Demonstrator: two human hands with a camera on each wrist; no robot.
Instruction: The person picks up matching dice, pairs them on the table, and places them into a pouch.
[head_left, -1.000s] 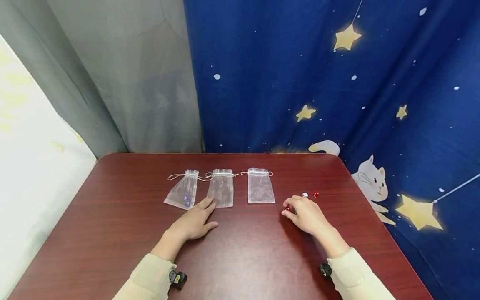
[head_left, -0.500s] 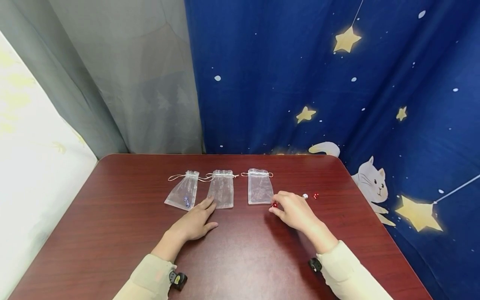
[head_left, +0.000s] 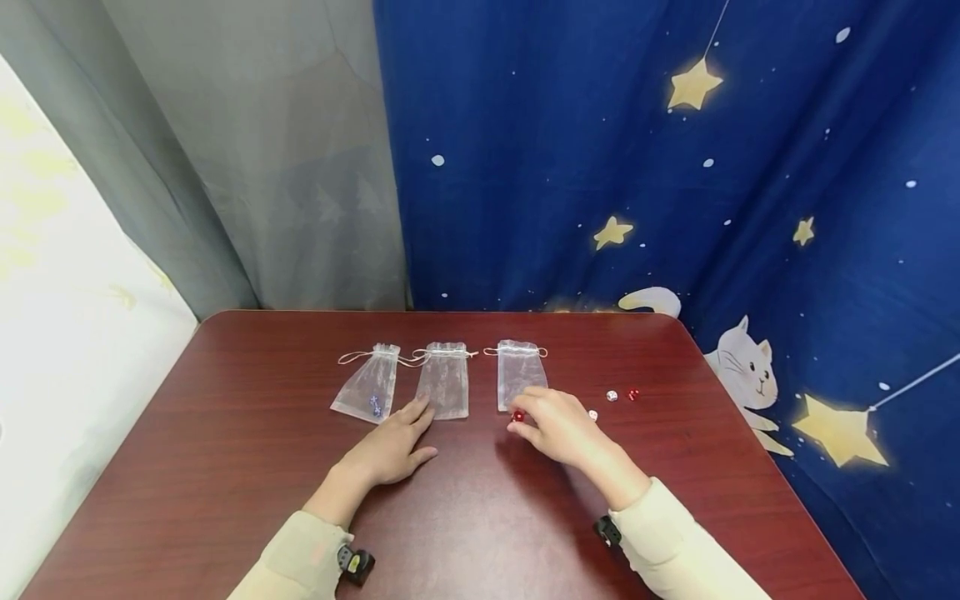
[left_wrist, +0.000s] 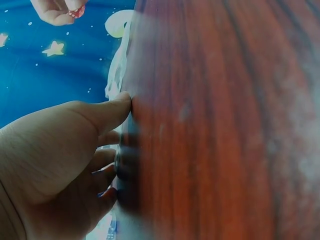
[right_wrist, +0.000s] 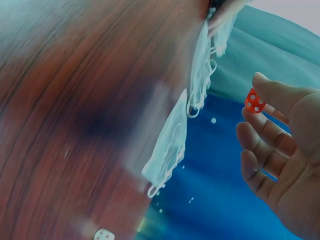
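Note:
Between thumb and fingers, my right hand (head_left: 558,425) pinches a red die with white pips (right_wrist: 255,101), raised off the table in the right wrist view. In the head view this hand overlaps the lower edge of the right sheer drawstring bag (head_left: 519,375). My left hand (head_left: 386,450) lies spread on the table, fingertips at the lower edge of the middle sheer bag (head_left: 446,387). Beside those fingertips lies the left sheer bag (head_left: 363,387), with blue dice (head_left: 376,406) inside.
Right of my right hand lie two white dice, one farther back (head_left: 612,396) and one near the wrist (head_left: 592,415). A red die (head_left: 633,394) sits at the far right. The dark red table (head_left: 465,517) ends at a blue star-patterned curtain (head_left: 525,167).
My right hand has moved left with the red die, from beside the loose dice to the right bag's lower edge. A white die behind it came into view. My left hand stayed put.

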